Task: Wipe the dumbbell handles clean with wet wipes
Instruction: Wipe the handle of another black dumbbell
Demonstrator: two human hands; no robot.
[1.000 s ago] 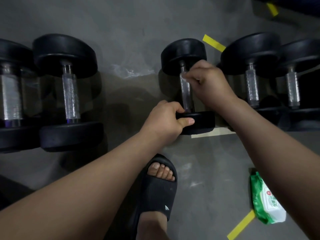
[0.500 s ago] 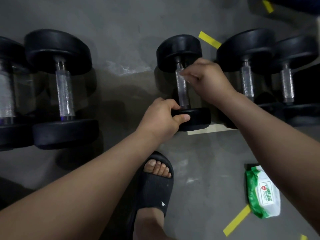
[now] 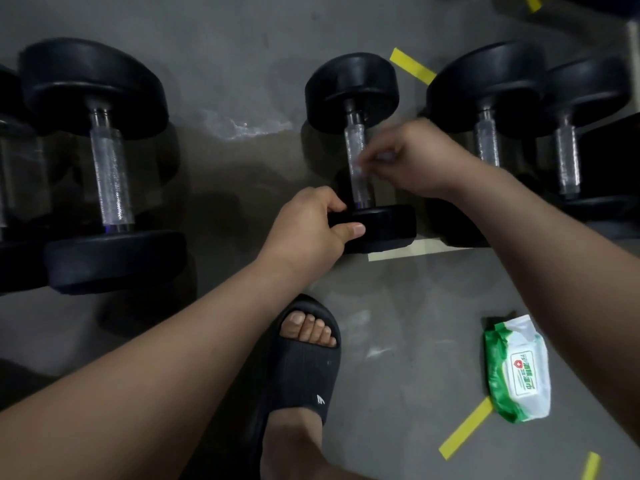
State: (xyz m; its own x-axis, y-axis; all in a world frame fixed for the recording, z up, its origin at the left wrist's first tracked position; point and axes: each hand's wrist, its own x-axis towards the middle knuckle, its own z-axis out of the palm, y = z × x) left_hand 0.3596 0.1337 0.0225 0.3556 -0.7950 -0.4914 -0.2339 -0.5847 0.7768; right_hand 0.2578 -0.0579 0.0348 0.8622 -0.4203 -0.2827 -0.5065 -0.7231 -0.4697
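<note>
Gripping the near end weight of the middle dumbbell [image 3: 351, 88] with the left hand [image 3: 311, 226], fingers curled over its top edge, thumb flat along its face. Pinching a pale wet wipe [image 3: 360, 169] against that dumbbell's knurled handle [image 3: 356, 143] with the blurred right hand [image 3: 412, 157], fingers bunched tight around it. Lying on the grey floor right of and nearer than the dumbbell: a green-and-white pack of wipes [image 3: 517, 370]. Flanking the dumbbell on both sides: more black dumbbells [image 3: 93, 88].
</note>
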